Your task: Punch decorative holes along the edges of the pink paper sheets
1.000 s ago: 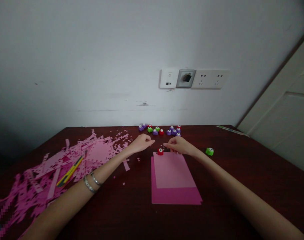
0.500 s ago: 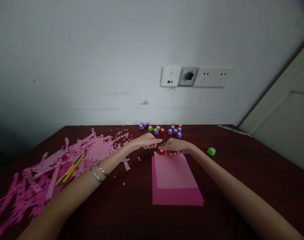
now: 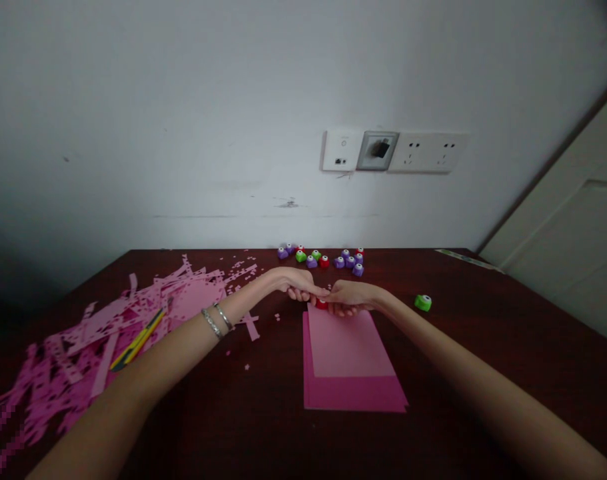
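Observation:
A small red paper punch (image 3: 322, 305) sits at the top left corner of a light pink sheet (image 3: 350, 347). My left hand (image 3: 299, 284) reaches to it from the left, its fingers curled and one digit stretched out over the punch's top. From the right, my right hand (image 3: 353, 297) is closed at the punch's side, fingers curled over the sheet's top edge. The punch is partly covered by both hands. Under the light sheet lie darker pink sheets (image 3: 356, 395), their left and lower edges showing.
Pink punched scraps (image 3: 98, 333) are heaped at the left, with a yellow utility knife (image 3: 138, 340) on them. Several purple, green and red punches (image 3: 312, 261) stand along the wall. A lone green punch (image 3: 423, 303) is at the right. Sockets (image 3: 426, 152) are on the wall.
My left hand has moved right and slightly down, and its outstretched digit now reaches over the red punch. The right hand stays almost in place at the sheet's top edge.

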A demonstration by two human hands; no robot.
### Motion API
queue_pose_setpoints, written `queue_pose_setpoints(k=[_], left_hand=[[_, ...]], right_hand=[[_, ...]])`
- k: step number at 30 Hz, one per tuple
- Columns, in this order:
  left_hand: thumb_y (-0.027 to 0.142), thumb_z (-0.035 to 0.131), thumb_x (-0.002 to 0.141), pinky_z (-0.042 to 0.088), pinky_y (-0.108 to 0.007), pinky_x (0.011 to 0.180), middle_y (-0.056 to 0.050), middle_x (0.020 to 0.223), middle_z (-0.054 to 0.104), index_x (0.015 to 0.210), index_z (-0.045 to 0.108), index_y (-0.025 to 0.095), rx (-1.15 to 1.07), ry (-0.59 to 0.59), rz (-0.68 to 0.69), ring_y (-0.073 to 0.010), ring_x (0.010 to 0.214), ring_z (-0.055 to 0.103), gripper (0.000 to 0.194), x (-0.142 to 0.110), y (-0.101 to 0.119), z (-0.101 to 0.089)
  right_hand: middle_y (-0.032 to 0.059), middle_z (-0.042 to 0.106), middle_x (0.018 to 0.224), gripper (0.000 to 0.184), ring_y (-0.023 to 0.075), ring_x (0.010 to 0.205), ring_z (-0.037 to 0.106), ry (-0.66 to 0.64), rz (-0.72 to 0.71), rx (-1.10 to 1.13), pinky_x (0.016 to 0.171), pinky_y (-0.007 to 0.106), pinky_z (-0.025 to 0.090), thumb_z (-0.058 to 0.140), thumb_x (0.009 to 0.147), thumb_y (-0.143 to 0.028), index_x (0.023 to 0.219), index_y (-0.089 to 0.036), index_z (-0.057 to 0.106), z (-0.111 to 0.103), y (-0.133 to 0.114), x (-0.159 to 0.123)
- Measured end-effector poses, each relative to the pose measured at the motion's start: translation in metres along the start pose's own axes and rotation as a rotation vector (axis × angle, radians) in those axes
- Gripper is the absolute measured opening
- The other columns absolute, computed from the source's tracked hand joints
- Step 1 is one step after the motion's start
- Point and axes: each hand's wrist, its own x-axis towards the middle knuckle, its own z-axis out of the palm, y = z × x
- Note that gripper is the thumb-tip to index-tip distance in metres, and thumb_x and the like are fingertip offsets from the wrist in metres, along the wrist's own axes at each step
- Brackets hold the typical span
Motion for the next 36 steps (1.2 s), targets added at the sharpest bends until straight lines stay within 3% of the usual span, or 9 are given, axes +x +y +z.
queue_pose_setpoints(k=[10, 22, 30, 36], left_hand=[[0.062, 0.066, 0.059, 0.015, -0.017, 0.032, 0.003, 0.044, 0.032, 0.055, 0.062, 0.014, 0.016, -0.117, -0.064, -0.0037, 0.036, 0.023, 0.048, 0.010, -0.001, -0.008], [0.057, 0.074, 0.050, 0.012, -0.018, 0.036, 0.005, 0.044, 0.034, 0.053, 0.058, 0.013, -0.173, 0.059, -0.086, -0.0030, 0.038, 0.023, 0.047, -0.001, 0.000, 0.010], [0.068, 0.066, 0.050, 0.015, -0.018, 0.035, 0.004, 0.046, 0.040, 0.057, 0.057, 0.012, -0.066, 0.187, -0.003, -0.0024, 0.037, 0.028, 0.058, -0.010, 0.001, 0.017], [0.062, 0.071, 0.049, 0.017, -0.017, 0.034, 0.004, 0.047, 0.041, 0.057, 0.055, 0.013, -0.071, 0.271, 0.032, -0.0027, 0.038, 0.029, 0.052, -0.009, -0.002, 0.017]], right_hand=[[-0.0050, 0.044, 0.039, 0.039, 0.0032, 0.030, 0.033, 0.012, 0.022, -0.100, 0.033, 0.018, 0.025, 0.047, 0.086, -0.038, 0.057, -0.013, 0.052, -0.001, -0.001, 0.004], [-0.0051, 0.041, 0.036, 0.043, 0.0030, 0.029, 0.033, 0.032, 0.061, -0.173, 0.032, 0.017, 0.023, 0.047, 0.085, -0.038, 0.049, -0.015, 0.047, 0.001, 0.001, 0.012], [-0.0053, 0.044, 0.039, 0.037, 0.0036, 0.029, 0.033, 0.042, -0.017, -0.201, 0.032, 0.018, 0.024, 0.050, 0.083, -0.036, 0.053, -0.014, 0.051, -0.003, 0.002, 0.012], [-0.0052, 0.045, 0.040, 0.036, 0.0037, 0.031, 0.035, 0.099, -0.073, -0.229, 0.032, 0.018, 0.025, 0.053, 0.080, -0.039, 0.053, -0.015, 0.051, -0.006, 0.003, 0.013]])
